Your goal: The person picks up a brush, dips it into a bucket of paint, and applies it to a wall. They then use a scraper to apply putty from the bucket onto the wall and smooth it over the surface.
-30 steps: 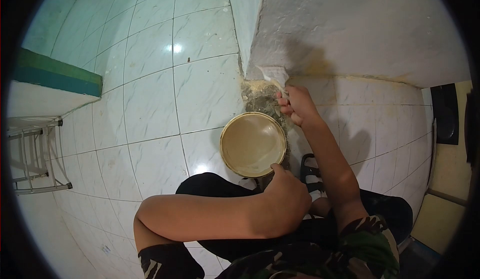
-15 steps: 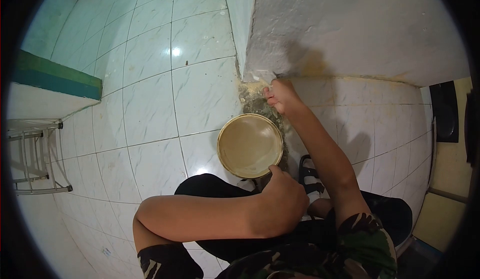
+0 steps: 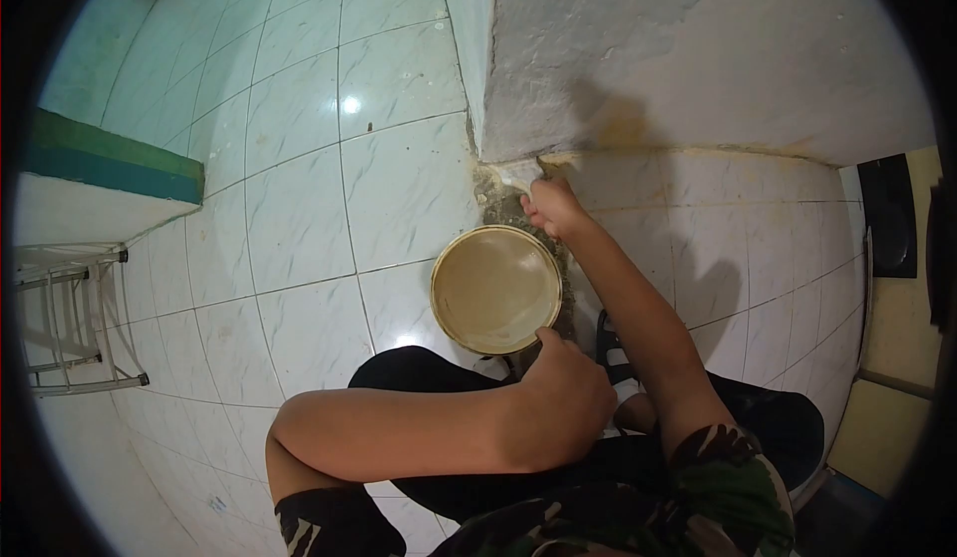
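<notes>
My right hand (image 3: 553, 206) is closed around the handle of a paintbrush (image 3: 519, 173). The brush head looks white and lies at the foot of the wall, near its corner, where the floor edge is rough and bare. Closer to me, a round bucket (image 3: 496, 293) stands with pale, cream-coloured liquid inside. My left hand (image 3: 563, 397) grips the near rim of this bucket, its thumb over the edge and the other fingers mostly hidden.
A white-grey wall (image 3: 718, 68) with yellowish stains meets the tiled floor (image 3: 299, 248) ahead. To the left are a metal ladder (image 3: 85, 318) and a green-banded ledge (image 3: 120, 158). A dark panel and cream-coloured furniture (image 3: 897, 348) stand at the right.
My right hand has drawn the paintbrush down and slightly towards me, from the lower wall face to the wall's foot. The left hand stays on the bucket rim.
</notes>
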The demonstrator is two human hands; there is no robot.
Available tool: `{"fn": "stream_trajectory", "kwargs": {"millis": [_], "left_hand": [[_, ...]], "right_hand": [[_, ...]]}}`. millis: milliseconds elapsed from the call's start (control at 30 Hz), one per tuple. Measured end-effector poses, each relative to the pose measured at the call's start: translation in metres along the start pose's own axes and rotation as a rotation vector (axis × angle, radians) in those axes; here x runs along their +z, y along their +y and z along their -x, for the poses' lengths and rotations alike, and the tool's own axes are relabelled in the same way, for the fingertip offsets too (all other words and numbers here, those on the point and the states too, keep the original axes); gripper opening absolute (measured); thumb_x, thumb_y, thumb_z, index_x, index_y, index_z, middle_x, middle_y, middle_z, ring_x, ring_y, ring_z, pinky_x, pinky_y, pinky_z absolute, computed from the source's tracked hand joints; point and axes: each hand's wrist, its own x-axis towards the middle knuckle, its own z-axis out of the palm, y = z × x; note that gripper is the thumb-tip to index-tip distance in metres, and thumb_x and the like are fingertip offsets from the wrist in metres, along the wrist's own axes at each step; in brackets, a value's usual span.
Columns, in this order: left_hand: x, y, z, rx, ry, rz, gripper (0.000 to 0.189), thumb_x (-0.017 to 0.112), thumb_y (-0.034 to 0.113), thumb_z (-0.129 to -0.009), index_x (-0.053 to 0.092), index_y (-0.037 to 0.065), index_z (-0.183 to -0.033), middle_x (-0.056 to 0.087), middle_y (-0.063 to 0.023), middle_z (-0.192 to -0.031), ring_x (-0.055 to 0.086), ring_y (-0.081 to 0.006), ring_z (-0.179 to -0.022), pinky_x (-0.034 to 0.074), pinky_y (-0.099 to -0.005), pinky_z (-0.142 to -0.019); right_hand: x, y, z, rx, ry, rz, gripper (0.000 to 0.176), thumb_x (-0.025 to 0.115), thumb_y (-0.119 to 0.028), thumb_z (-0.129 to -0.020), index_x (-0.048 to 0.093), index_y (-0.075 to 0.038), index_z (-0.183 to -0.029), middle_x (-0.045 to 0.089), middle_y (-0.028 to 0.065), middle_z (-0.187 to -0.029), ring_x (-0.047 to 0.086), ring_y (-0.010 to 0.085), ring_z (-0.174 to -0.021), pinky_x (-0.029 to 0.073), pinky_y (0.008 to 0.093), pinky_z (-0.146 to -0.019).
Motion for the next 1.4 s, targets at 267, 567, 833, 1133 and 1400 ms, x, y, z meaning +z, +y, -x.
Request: {"fn": "stream_trajectory", "kwargs": {"millis": [267, 567, 833, 1133, 1400], "left_hand": [[0.003, 0.0, 0.0, -0.004, 0.025, 0.009, 0.024, 0.066, 0.02, -0.08, 0.071, 0.002, -0.094, 0.071, -0.0148, -0.092, 0.069, -0.0298, -0.091, 0.05, -0.0446, -0.081], [0.0, -0.001, -0.001, 0.027, 0.003, -0.012, 0.025, 0.064, 0.021, -0.082, 0.071, 0.001, -0.094, 0.071, -0.016, -0.093, 0.069, -0.0304, -0.091, 0.05, -0.0436, -0.079], [0.002, 0.003, 0.0, 0.005, 0.012, -0.003, 0.026, 0.064, 0.021, -0.082, 0.07, 0.001, -0.096, 0.071, -0.0165, -0.093, 0.068, -0.0311, -0.091, 0.05, -0.0438, -0.079], [0.001, 0.004, 0.0, 0.017, 0.009, 0.0, 0.025, 0.065, 0.02, -0.08, 0.069, 0.0, -0.096, 0.07, -0.0184, -0.094, 0.069, -0.0315, -0.091, 0.051, -0.0445, -0.08], [0.004, -0.002, -0.005, 0.026, 0.018, -0.006, 0.026, 0.064, 0.02, -0.081, 0.069, 0.001, -0.097, 0.07, -0.0181, -0.094, 0.068, -0.032, -0.092, 0.05, -0.0452, -0.08]], "right_hand": [[-0.005, -0.025, 0.041, -0.188, 0.064, 0.047, 0.013, 0.044, -0.01, -0.095, 0.051, 0.001, -0.097, 0.057, 0.0078, -0.08, 0.043, 0.0068, -0.054, 0.027, 0.0227, -0.038], [-0.06, -0.001, 0.05, -0.351, 0.117, 0.413, 0.023, 0.052, -0.014, -0.091, 0.051, 0.0, -0.109, 0.064, 0.0167, -0.082, 0.062, 0.0234, -0.066, 0.048, 0.037, -0.059], [-0.047, 0.005, 0.023, -0.562, 0.312, 1.15, 0.027, 0.057, -0.012, -0.085, 0.057, -0.001, -0.11, 0.067, 0.0229, -0.101, 0.065, 0.0411, -0.095, 0.051, 0.0478, -0.084], [-0.047, -0.033, 0.011, -0.71, 0.448, 1.121, 0.019, 0.06, -0.01, -0.082, 0.066, -0.001, -0.097, 0.068, 0.0228, -0.099, 0.065, 0.0399, -0.098, 0.052, 0.0473, -0.085], [-0.055, -0.037, 0.08, -0.675, 0.406, 1.092, 0.019, 0.061, -0.011, -0.082, 0.066, 0.0, -0.098, 0.069, 0.0227, -0.095, 0.066, 0.0403, -0.093, 0.052, 0.0478, -0.083]]}}
